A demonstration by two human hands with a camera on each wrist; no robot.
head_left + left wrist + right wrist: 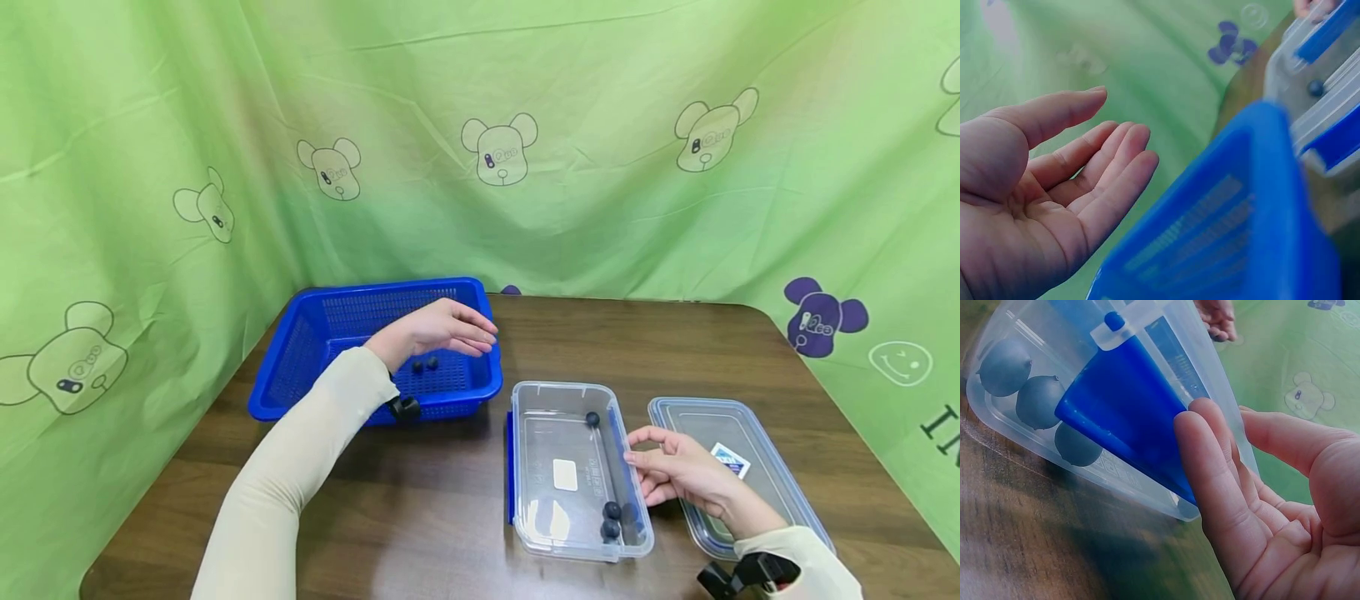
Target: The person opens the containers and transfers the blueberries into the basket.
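My left hand [442, 327] hovers over the right side of a blue plastic basket [296, 358], empty, its fingers loosely extended. Inside the basket lie two dark round berries [417, 367]. In the left wrist view, the palm and slightly bent fingers [1124, 178] show beside the basket's rim. My right hand [678, 475] holds the right wall of a clear plastic box [536, 442], thumb and fingers at its edge. Several blueberry-like dark balls [1005, 367] with small nubs rest in the box along its right side. A blue latch [1125, 406] hangs under the right fingers.
To the right, a clear lid [780, 446] with a blue and white label [729, 460] lies on the wooden table [585, 333], partly behind my right wrist. A green curtain [585, 233] with bear-head drawings hangs behind and beside the table. Another blue latch [511, 467] hangs on the box's left side.
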